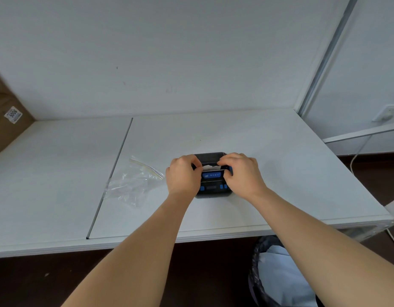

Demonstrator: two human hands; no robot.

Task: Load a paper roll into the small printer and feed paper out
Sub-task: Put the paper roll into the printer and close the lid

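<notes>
On desk, near front edge: small printer, black with blue buttons. Left hand grips printer's left side, right hand grips right side, fingers curled over open top. White paper shows between hands, at printer's top. Judgement: roll seems already inside; left to do: close cover, feed paper out. Empty plastic bag left of printer.

Black printer with blue buttons, white paper, white table, brown box.

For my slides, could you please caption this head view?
Both hands, left hand and right hand, grip a small printer showing paper.
</notes>
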